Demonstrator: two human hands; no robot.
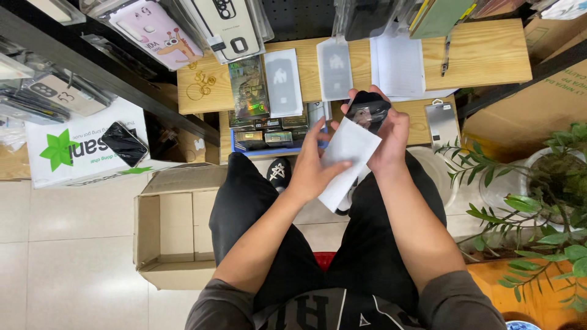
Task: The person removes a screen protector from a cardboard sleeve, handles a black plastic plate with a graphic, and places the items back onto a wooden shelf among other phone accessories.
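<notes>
I note my right hand (391,137) grasping a black phone case (367,110) above my lap, short of the wooden shelf (489,52) front edge. My left hand (312,168) pinches a white sleeve (348,159) just beneath it; open floor (73,256) lies left.

Between the 2 knees the floor (79,244) shows only a narrow bare strip. To the left, an open cardboard box (174,235) stands against the left thigh, with clear tile beyond it. Ahead, the low wooden table (489,52) is crowded with flat packets (282,82) and stacked small boxes (266,131), bare only at its right end. Hanging phone cases (156,30) overhang its left part. On the right, potted plants (538,189) spread leaves toward the right arm.
</notes>
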